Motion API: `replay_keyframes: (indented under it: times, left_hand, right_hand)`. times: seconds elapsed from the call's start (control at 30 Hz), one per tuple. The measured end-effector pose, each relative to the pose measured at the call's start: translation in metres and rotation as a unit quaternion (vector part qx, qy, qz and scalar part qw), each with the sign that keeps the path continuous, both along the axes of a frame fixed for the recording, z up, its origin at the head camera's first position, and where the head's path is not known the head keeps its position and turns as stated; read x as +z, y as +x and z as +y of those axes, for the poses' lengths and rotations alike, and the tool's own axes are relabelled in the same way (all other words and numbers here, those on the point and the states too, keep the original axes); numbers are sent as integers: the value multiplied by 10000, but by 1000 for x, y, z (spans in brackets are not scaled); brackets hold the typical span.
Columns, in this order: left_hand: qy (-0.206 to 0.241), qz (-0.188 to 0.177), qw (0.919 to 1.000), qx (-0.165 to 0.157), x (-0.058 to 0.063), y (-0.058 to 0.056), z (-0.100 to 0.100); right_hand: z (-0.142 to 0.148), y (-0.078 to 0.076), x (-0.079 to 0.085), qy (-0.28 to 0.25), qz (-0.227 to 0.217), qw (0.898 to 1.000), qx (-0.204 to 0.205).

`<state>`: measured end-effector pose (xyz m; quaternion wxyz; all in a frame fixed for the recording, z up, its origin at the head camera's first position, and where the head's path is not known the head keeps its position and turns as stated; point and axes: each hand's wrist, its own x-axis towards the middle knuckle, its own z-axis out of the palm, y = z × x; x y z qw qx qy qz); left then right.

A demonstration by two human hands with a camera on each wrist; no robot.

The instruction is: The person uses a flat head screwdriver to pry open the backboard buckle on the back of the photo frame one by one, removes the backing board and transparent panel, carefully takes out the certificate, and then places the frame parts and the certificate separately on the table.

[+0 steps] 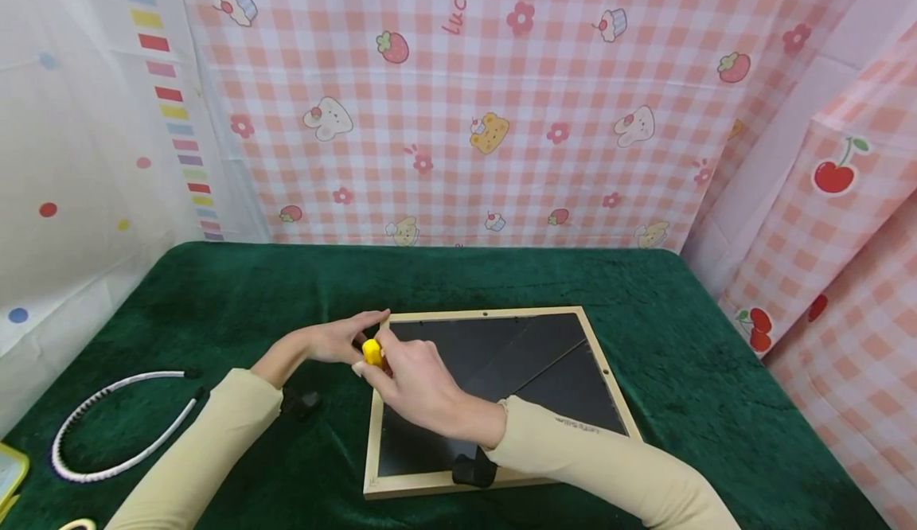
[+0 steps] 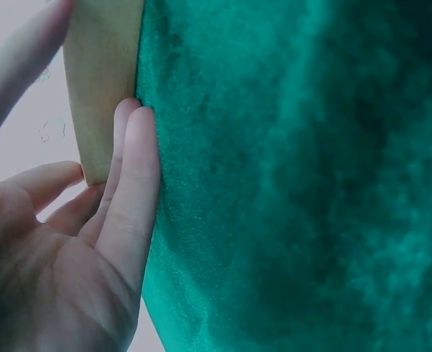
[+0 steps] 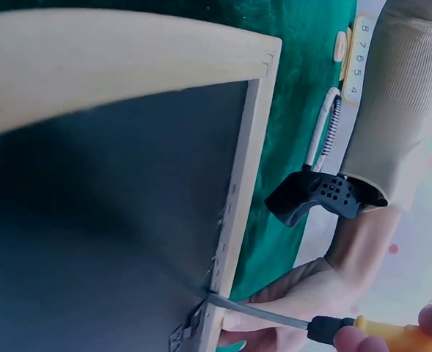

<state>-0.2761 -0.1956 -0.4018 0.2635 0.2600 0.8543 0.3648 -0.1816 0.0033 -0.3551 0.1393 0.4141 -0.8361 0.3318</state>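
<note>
A light wooden picture frame (image 1: 415, 483) lies back up, its black backing board (image 1: 516, 347) showing. My right hand (image 1: 426, 383) grips a screwdriver (image 1: 372, 352) by its yellow handle, over the frame's far left corner area. In the right wrist view the metal shaft (image 3: 260, 312) slants across the wooden rail, its tip at the rail's inner edge beside the board. My left hand (image 1: 333, 341) holds the same rail from outside, thumb near the shaft. In the left wrist view its fingers (image 2: 135, 183) lie along the rail's side and under it.
A white hoop-shaped headband (image 1: 158, 374) lies on the green cloth (image 1: 301, 275) to the left. Beyond it, a yellow-edged item (image 1: 10, 474) is cut off by the view; a strip with numbers (image 3: 359, 62) shows in the right wrist view. A checked curtain (image 1: 458, 180) hangs behind.
</note>
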Motion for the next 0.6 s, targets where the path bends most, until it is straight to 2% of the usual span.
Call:
replay_keyframes:
  times: [0.6]
  left_hand:
    - [-144, 337, 9993, -81, 1, 0, 1]
  right_hand:
    - [-6, 0, -2, 86, 275, 9995, 102]
